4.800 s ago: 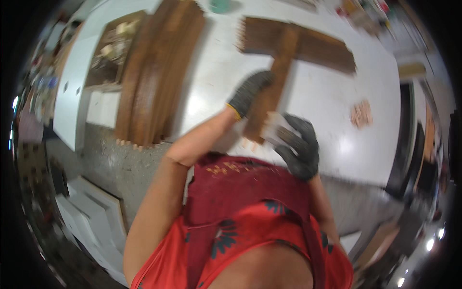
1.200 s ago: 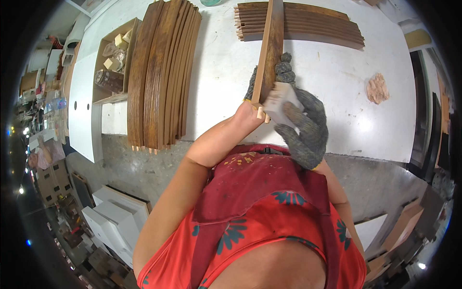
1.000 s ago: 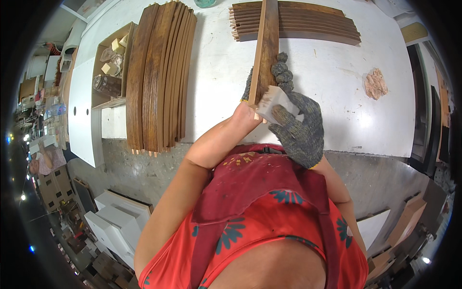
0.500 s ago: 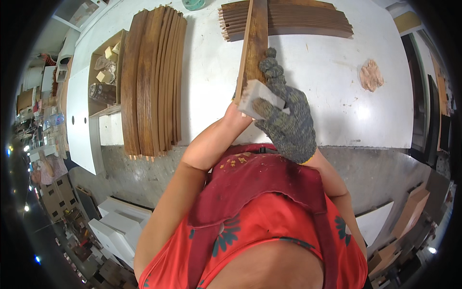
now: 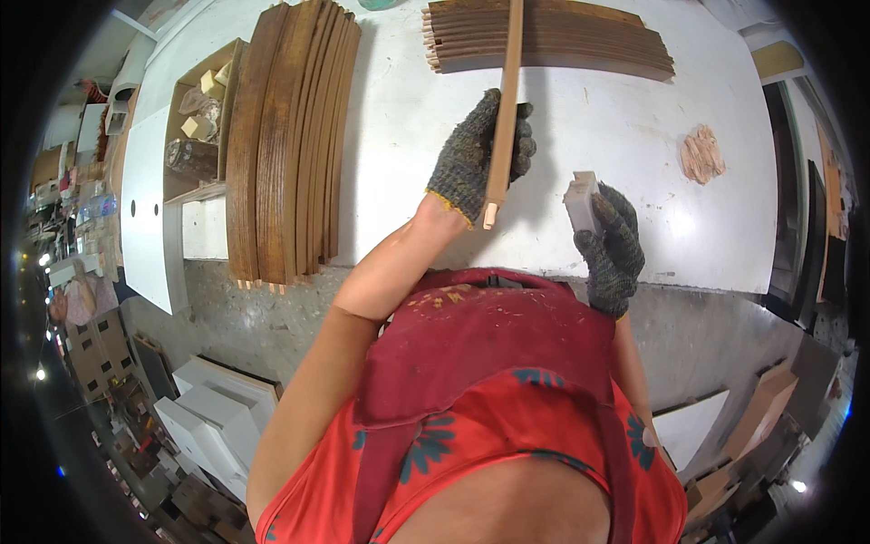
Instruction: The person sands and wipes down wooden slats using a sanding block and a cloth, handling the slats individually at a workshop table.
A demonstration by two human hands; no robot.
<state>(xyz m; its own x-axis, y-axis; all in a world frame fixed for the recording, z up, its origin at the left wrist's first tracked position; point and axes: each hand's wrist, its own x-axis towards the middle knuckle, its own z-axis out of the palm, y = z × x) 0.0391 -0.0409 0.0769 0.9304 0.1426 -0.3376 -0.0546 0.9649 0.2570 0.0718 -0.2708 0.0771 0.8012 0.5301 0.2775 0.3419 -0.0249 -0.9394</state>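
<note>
My left hand (image 5: 463,156), in a dark knitted glove, is wrapped round a long brown wooden slat (image 5: 507,118). The slat has its narrow edge up, and a pale tenon shows at its near end. Its far part crosses over a stack of slats (image 5: 580,41) at the back of the table. To the right, my right hand (image 5: 618,249), gloved the same way, grips a pale grey sanding block (image 5: 580,201), apart from the slat and close to the table's front edge.
More brown slats (image 5: 285,145) lie side by side at the left. Beyond them an open box (image 5: 201,192) holds pale blocks and a dark jar-like object. A crumpled tan cloth (image 5: 702,154) lies on the white table (image 5: 634,127) at the right. White panels (image 5: 213,412) stand low at the left.
My right hand has drawn the sanding block off the slat and moved right. The slat has turned from its broad face to its edge, and my left hand now shows beside it.
</note>
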